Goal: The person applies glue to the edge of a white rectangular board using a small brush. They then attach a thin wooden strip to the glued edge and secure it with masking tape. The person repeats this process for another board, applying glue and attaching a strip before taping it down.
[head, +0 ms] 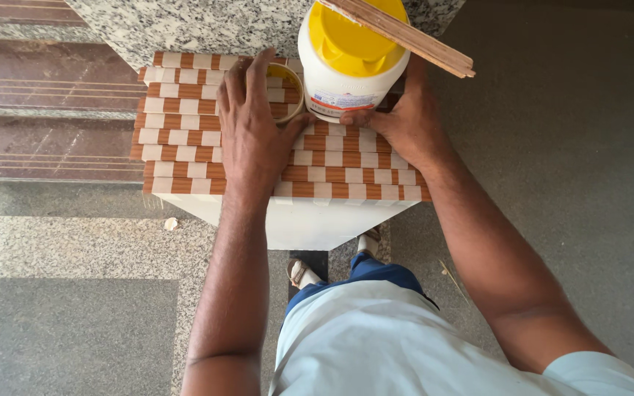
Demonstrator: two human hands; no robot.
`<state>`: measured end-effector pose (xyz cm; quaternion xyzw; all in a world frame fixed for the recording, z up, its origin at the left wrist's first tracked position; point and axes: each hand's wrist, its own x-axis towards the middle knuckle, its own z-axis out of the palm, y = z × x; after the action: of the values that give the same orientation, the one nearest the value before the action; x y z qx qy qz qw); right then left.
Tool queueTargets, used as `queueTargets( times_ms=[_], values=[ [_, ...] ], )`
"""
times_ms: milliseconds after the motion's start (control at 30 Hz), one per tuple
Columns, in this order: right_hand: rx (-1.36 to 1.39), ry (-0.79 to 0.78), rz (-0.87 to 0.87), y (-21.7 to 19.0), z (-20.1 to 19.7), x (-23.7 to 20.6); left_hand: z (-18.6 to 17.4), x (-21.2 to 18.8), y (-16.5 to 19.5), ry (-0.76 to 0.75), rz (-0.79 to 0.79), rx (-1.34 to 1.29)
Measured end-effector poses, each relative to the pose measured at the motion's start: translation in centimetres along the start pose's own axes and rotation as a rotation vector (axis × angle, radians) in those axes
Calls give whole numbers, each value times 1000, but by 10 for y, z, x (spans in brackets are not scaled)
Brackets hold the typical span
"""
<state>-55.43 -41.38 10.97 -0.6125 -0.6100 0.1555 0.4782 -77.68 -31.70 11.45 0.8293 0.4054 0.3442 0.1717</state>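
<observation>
A slab of brown and white wooden strips in a checker pattern (185, 147) lies on a white stand (310, 220). My left hand (251, 125) presses flat on the slab, fingers spread, its fingertips against a roll of tape (290, 92). My right hand (398, 121) rests on the slab's right part, thumb and fingers touching the base of a white glue jar with a yellow lid (350, 59). A thin wooden stick (405, 37) lies across the jar's lid.
A speckled granite ledge (185, 26) runs behind the slab. Reddish stone steps (38, 95) are at the left. Grey stone floor (566, 161) spreads right and below. My sandalled feet (299, 273) show under the stand.
</observation>
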Motion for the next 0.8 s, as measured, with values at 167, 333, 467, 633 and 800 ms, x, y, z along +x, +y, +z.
queueTargets(
  times_ms=[167,333,467,633,800],
  values=[
    [-3,-9,-39,0,-2,-1,3,-1,-5,-20,-11,6],
    [102,-66,18,2,-5,-5,4,-3,-6,2,-9,-69],
    [57,-53,-25,-2,-4,-3,2,-1,-3,-16,-75,-59],
    [-63,31,71,-23,-14,-18,-14,-27,-2,103,28,-446],
    [37,200,20,-58,-27,-75,-29,-73,14,-128,17,-1180]
  ],
)
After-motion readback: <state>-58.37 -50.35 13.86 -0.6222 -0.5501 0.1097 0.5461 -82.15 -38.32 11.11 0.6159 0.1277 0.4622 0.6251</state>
